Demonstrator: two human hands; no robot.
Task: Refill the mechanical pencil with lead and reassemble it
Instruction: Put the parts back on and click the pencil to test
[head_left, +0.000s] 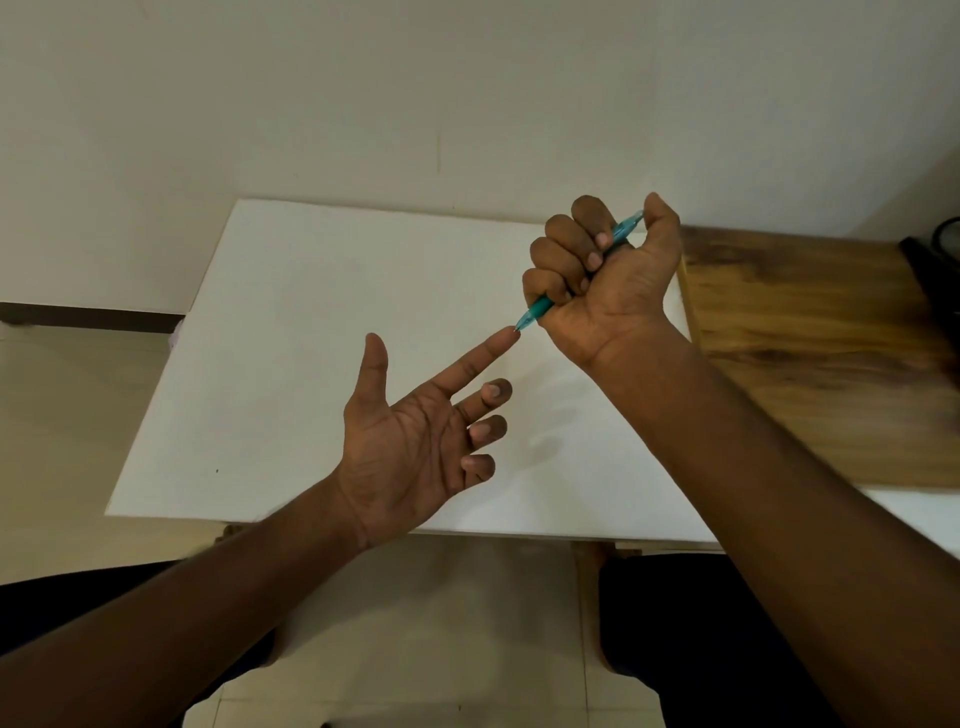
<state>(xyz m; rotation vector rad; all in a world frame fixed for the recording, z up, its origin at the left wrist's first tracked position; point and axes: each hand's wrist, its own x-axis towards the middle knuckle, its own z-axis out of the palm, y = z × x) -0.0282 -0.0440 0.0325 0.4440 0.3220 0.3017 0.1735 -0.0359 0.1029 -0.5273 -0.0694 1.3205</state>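
A teal mechanical pencil (537, 310) is gripped in the fist of my right hand (605, 280), held above the white table. Its tip points down-left and its top end sits under my right thumb. My left hand (415, 441) is palm up with the fingers apart. Its index finger is stretched out, and that fingertip touches the pencil's tip. The middle of the pencil is hidden inside my fist. No loose lead or lead case is visible.
The white table top (291, 338) lies under both hands. A wooden surface (810, 332) adjoins it on the right, with a dark object (935, 260) at its far right edge. A pale wall stands behind, and tiled floor and my dark-clothed legs show below.
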